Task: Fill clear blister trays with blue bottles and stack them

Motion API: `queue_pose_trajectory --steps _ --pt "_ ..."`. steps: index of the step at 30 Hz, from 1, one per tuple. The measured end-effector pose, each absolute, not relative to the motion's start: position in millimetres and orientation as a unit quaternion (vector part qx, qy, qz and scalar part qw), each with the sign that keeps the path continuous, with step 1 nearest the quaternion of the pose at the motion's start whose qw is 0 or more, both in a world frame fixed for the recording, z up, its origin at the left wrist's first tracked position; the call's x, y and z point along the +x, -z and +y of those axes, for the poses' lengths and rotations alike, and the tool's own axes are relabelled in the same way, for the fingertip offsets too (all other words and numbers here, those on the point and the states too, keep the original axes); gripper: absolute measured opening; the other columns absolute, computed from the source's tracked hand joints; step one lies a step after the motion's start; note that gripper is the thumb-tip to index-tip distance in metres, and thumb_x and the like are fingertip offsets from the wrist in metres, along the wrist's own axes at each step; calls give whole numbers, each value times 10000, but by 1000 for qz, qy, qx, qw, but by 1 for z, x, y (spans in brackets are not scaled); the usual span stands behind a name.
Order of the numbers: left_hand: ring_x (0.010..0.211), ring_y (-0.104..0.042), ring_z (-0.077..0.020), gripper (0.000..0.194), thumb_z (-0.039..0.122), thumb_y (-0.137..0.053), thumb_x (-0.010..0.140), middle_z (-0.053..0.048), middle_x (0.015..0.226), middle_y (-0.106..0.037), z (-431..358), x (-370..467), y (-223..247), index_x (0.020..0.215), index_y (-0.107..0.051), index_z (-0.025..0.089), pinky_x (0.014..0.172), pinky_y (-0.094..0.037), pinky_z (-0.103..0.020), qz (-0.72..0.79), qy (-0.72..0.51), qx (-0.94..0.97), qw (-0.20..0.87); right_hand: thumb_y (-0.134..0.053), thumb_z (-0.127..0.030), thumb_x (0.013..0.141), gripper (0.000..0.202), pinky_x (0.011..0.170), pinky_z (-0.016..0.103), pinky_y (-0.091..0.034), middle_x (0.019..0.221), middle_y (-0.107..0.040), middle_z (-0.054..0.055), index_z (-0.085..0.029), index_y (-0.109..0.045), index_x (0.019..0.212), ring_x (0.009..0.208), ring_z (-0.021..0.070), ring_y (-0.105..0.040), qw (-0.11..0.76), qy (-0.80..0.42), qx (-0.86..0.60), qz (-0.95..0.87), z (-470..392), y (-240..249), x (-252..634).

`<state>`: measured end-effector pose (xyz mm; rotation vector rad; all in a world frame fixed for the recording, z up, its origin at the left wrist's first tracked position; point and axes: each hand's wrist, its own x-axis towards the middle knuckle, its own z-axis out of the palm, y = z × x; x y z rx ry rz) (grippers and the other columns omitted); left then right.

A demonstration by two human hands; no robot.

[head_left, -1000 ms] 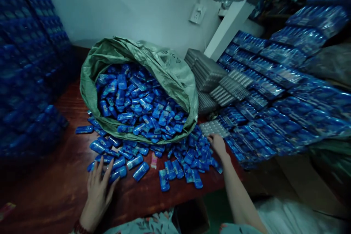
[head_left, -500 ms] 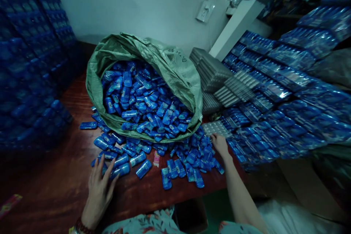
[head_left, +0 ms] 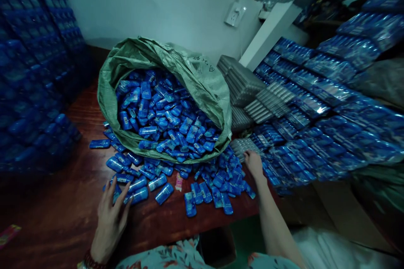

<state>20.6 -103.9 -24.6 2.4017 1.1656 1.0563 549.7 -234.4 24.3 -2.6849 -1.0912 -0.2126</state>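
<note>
My left hand rests on the table with its fingers spread, the tips touching small blue containers lying at the left front of the pile. At the right edge of the pile, my right hand has its fingers curled at the near edge of a clear plastic tray; its fingertips are partly hidden. Between the hands, many of these blue flat containers lie loose in front of a green woven sack, whose wide mouth shows more of them inside. Several stand out in a rough row at the front.
Stacked clear trays stand right of the sack. Wrapped blue packs fill the right side, and tall blue stacks the left. A pink wrapper lies amid the containers; another wrapper is at the table's left.
The view has shifted slightly. My right hand has moved a little upward at the tray's edge. My left hand stays spread by the same containers.
</note>
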Motion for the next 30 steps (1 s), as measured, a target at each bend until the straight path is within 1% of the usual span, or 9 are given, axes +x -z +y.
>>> queue_pose_trajectory --steps 5,11,14,17,20,22,23,25,30 --pt "1370 -225 -316 646 143 -485 861 -30 1518 -181 -105 22 17 1396 -249 418 1058 -295 -565 385 -384 824 162 -330 -220 787 315 774 379 -406 898 -609 204 -83 -604 859 844 261 -542 175 166 -916 -321 -245 -49 557" --pt "1358 -270 -277 593 148 -449 870 -13 1492 -256 -112 33 26 1385 -296 399 1079 -295 -518 340 -381 833 212 -357 -337 803 287 707 345 -436 749 -602 124 -164 -567 713 733 223 -537 223 191 -893 -341 -253 -64 549" --pt "1343 -307 -259 545 150 -459 863 -13 1472 -305 -118 37 30 1352 -379 378 1091 -294 -477 323 -385 828 248 -303 -342 840 328 751 394 -427 801 -582 148 -147 -557 769 795 246 -527 245 245 -879 -327 -254 -77 528" --pt "1267 -428 -249 427 213 -509 852 -25 1388 -444 -126 40 20 1259 -517 344 1080 -329 -431 327 -379 787 360 -300 -345 882 325 784 406 -418 865 -560 147 -131 -544 861 845 245 -520 290 314 -846 -317 -252 -99 478" --pt "1210 -488 -258 375 318 -567 835 -46 1305 -532 -136 50 -2 1210 -566 310 1059 -357 -425 352 -344 649 580 -431 -281 883 166 730 353 -436 823 -548 79 -162 -547 892 774 196 -534 403 380 -750 -362 -242 -114 396" --pt "1224 -473 -268 477 376 -561 841 -60 1380 -454 -141 62 -13 1304 -460 320 1020 -392 -433 341 -331 484 734 -468 -183 865 106 743 347 -444 832 -561 59 -190 -545 938 800 187 -552 429 344 -688 -473 -229 -108 337" --pt "1225 -470 -274 516 409 -547 847 -64 1416 -405 -142 69 -16 1337 -404 337 985 -420 -439 323 -326 403 792 -479 -143 854 150 754 348 -451 845 -567 54 -204 -538 978 826 187 -560 428 310 -658 -536 -221 -99 309" --pt "1193 -498 -276 510 472 -503 859 -77 1424 -389 -143 79 -15 1338 -391 340 924 -456 -448 288 -306 269 867 -478 -103 844 251 738 340 -476 855 -572 52 -216 -515 1066 844 185 -569 430 235 -593 -639 -205 -73 260" --pt "1086 -565 -228 433 474 -505 855 -74 1218 -591 -130 67 -8 1218 -539 241 974 -416 -430 237 -365 124 892 -434 -111 860 294 722 355 -523 889 -589 80 -207 -488 1133 894 200 -573 444 57 -513 -733 -180 -5 197"
